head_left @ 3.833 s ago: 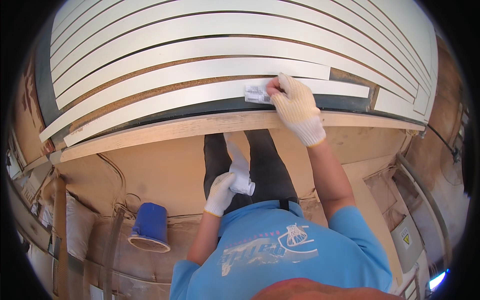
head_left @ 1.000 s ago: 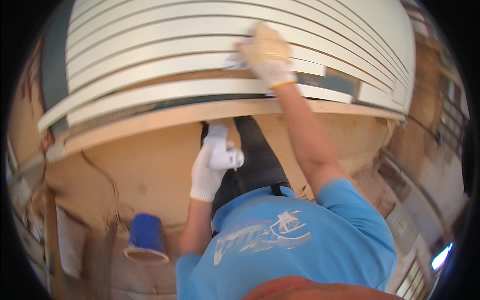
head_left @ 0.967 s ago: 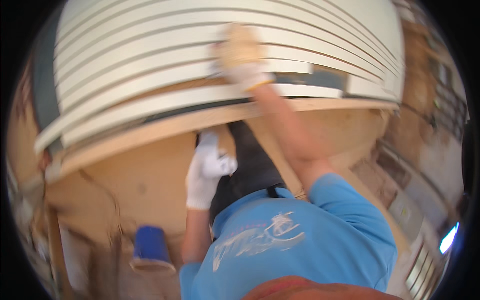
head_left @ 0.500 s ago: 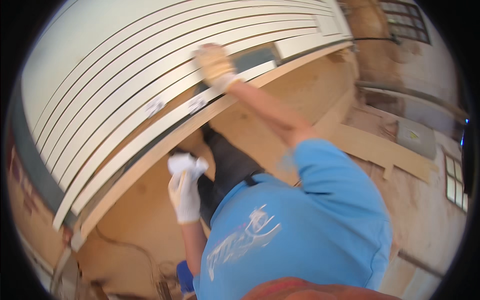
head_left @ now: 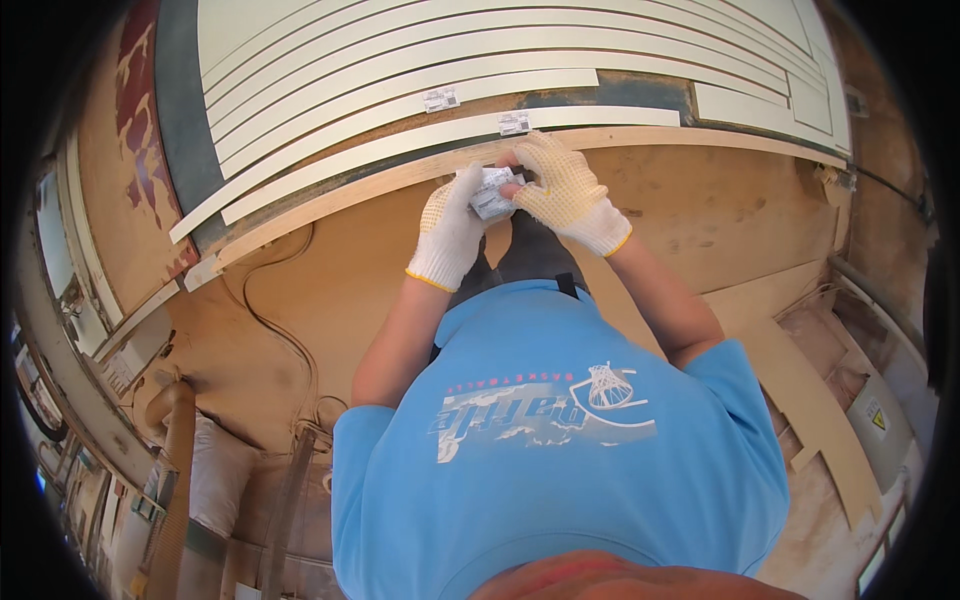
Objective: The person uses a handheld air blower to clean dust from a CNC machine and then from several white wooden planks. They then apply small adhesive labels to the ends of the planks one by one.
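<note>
Between my gloved hands I hold a small white stack of labels (head_left: 495,192). Two white rectangular labels sit on the pale strips: one (head_left: 440,99) upper left, another (head_left: 514,123) just above my fingers.

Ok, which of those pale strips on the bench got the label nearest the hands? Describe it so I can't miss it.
Start at the bare wooden rail along the bench's near edge. The strip right behind it is the one, the nearest of the pale strips. Its small label sits just above the right hand; the next strip back has its label further left.
</note>
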A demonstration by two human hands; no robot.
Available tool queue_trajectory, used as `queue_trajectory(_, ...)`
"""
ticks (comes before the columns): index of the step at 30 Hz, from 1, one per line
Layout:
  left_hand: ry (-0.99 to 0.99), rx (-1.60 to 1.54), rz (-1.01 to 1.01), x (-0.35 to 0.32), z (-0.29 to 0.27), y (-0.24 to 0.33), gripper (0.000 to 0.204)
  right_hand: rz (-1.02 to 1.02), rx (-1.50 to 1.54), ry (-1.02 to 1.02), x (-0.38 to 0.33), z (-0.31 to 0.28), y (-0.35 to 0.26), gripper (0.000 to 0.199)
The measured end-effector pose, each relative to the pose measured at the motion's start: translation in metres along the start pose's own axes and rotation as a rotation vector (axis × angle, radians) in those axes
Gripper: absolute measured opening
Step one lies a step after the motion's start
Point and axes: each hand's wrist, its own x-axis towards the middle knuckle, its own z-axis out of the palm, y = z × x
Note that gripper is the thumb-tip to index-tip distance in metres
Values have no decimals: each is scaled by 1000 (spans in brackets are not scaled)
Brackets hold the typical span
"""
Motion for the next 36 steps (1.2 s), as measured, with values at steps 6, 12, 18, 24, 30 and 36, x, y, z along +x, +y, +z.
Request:
queue_trajectory(6, 156, -61, -26, -18, -44, 18, 38, -138, -103, -18, 13, 45, -22, 21)
queue_trajectory(12, 321, -117, -81, -5, -72, -1, 34, -312, -327, 149, 3, 85, -15, 17)
queue_trajectory(18, 351, -84, -95, -21, -44, 8, 36, -223, -220, 71, -7, 55, -19, 17)
queue_trajectory(24, 408, 12, -88, -24, 8, 31, 43, -246, 25, 37, 17, 22, -3, 21)
queue_trajectory(30, 386, 57, -110, -21, 58, 48, 49, -267, 221, -67, 32, -22, 17, 26)
queue_trajectory(36, 309, -23, -94, -18, 86, 52, 54, -230, 370, -160, 37, -56, 23, 24)
